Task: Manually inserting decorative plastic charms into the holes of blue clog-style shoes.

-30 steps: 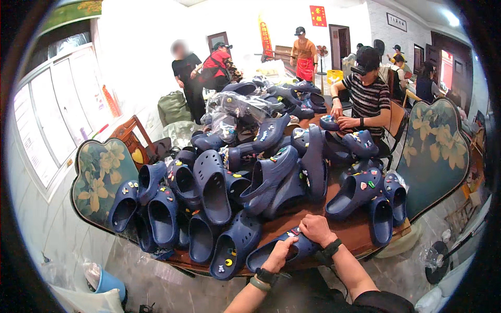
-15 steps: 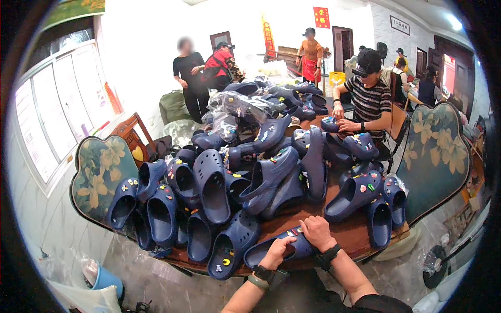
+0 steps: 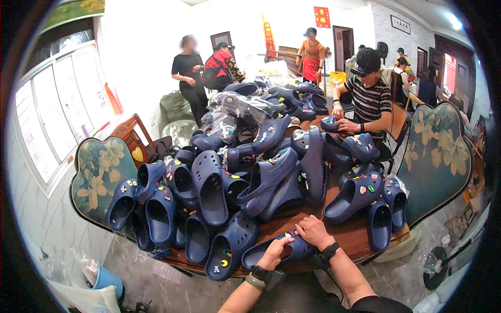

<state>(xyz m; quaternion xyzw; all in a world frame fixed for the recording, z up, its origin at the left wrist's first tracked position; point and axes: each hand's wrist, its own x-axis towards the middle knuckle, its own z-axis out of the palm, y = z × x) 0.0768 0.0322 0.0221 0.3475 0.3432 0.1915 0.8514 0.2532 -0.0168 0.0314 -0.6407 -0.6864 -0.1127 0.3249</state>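
Note:
A dark blue clog (image 3: 254,256) lies on its side at the table's near edge, its opening toward the left. My left hand (image 3: 275,254) grips its upper, with the thumb inside or along the opening's rim. My right hand (image 3: 314,232) is curled over the toe part, fingers pressed near small colourful charms (image 3: 290,234) on it; whether a loose charm is pinched there is hidden. Just left stands another blue clog (image 3: 232,245) with a yellow and a white charm. To the right sits a charm-covered clog (image 3: 352,198).
Many blue clogs (image 3: 211,190) pile up across the brown table (image 3: 276,225). Clear plastic bags (image 3: 237,107) lie on the heap. A person in a striped top (image 3: 368,99) handles a clog opposite. Flower-patterned chair backs (image 3: 436,156) flank the table. A blue bin (image 3: 108,281) stands lower left.
Both my hands stay on the same clog; the right fingers have shifted slightly over its charms. At the back left, the person in black has turned and lowered an arm.

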